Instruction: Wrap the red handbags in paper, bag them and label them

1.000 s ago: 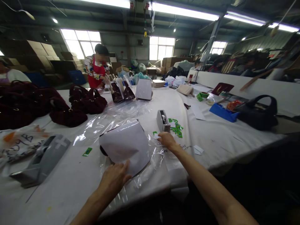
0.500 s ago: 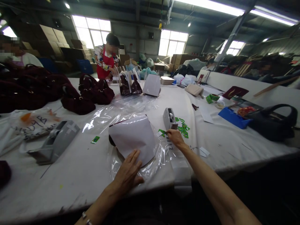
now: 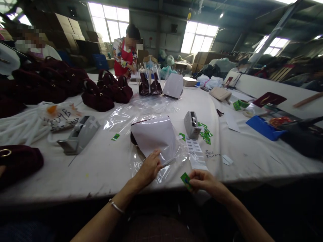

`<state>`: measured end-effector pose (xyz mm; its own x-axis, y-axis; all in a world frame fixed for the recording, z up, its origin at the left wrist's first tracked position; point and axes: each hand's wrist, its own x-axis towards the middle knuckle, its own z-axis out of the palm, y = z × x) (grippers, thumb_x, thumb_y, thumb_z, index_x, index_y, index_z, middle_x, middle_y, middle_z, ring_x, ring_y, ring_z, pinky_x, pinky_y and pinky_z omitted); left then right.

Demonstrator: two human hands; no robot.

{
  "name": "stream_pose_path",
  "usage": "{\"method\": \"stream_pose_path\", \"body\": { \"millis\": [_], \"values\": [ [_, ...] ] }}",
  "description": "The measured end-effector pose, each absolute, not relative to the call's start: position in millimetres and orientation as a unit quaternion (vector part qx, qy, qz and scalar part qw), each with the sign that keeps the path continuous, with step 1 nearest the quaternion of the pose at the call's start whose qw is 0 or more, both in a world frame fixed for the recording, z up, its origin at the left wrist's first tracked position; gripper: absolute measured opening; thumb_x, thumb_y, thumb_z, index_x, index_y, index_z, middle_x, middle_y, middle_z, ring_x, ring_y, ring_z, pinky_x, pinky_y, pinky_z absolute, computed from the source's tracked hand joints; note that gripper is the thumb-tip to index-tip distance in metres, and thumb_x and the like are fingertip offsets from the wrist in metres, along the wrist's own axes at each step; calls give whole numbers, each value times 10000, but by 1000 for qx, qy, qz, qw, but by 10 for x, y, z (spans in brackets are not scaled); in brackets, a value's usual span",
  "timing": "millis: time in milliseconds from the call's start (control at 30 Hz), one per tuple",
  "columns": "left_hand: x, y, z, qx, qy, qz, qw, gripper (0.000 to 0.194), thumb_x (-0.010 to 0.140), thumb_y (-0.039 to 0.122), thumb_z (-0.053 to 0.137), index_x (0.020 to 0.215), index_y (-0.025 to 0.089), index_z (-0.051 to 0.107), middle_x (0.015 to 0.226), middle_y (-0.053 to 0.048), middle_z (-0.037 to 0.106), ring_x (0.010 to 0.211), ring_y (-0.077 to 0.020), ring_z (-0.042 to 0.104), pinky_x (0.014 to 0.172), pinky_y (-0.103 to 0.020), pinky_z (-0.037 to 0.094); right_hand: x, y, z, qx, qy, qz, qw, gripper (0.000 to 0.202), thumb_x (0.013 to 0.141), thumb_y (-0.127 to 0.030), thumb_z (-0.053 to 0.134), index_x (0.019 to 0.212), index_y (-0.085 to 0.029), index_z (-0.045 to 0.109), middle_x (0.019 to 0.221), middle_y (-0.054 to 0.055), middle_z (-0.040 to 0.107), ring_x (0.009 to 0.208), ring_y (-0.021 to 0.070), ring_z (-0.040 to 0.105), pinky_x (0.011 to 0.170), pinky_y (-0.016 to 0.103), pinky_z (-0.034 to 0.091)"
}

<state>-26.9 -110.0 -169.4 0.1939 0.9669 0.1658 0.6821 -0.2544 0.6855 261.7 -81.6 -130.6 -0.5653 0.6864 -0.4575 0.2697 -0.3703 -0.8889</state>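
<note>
Head camera: I have a long white table (image 3: 101, 174) in front of me, with cardboard boxes (image 3: 67, 30) stacked far behind it; I can't see what is in them. A heap of dark red handbags (image 3: 42, 85) covers its far left part. Nearest me, a clear plastic bag (image 3: 180, 153) lies flat, and in it I see a dark handbag (image 3: 133, 137) mostly covered by white paper (image 3: 156, 136). Farther back, 2 upright clear bags (image 3: 144, 85) each have a dark red item inside. On the left, a plastic sack (image 3: 62, 116) has black handwriting; I can't make out its contents. Beside it sits a grey tape dispenser (image 3: 79, 136); a 2nd dispenser (image 3: 193, 126), a roll seated in it, stands beyond the clear bag, to its right. My left hand (image 3: 150, 166) rests on the bag near the paper's lower edge, fingers slightly bent; I can't tell whether they pinch the plastic. My right hand (image 3: 205, 181) pinches 1 green card (image 3: 186, 180) between thumb and fingers, over the table's near edge. More green cards (image 3: 206, 134) lie scattered beside the 2nd dispenser.
</note>
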Motion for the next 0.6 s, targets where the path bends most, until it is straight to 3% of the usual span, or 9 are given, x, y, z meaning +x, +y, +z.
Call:
{"method": "stream_pose_path", "body": {
  "millis": [133,300,467,600],
  "values": [
    [-447,-1050,-1449,638,540,363,412,200,929,365,518,839,201,588,1466,-113,532,1366,-285,479,1135,-422,375,2133,-982,-1504,-433,-549,700,143,418,658,-481,819,904,-165,699,701,6,712,583,137,632,564,263,514],
    [-595,-1019,-1387,572,464,425,526,397,835,574,642,793,187,566,1522,-167,451,1424,-320,402,1163,-440,313,1469,-829,-1636,-462,-543,645,274,384,642,-480,777,862,-184,673,608,-19,662,526,154,605,459,254,480],
    [-607,-1101,-1443,578,456,462,494,401,833,575,670,774,195,556,1545,-158,408,1492,-319,270,1192,-467,265,1086,-654,-1653,-480,-482,623,386,363,610,-428,763,867,-193,660,644,-8,676,561,188,638,487,288,525],
    [-588,-1189,-1514,573,453,520,444,363,883,537,629,806,187,570,1590,-154,313,1495,-319,256,1154,-485,340,1113,-639,-1585,-490,-529,585,372,168,637,-359,696,706,-215,642,599,-10,658,547,192,636,486,281,508]
  ]
}}
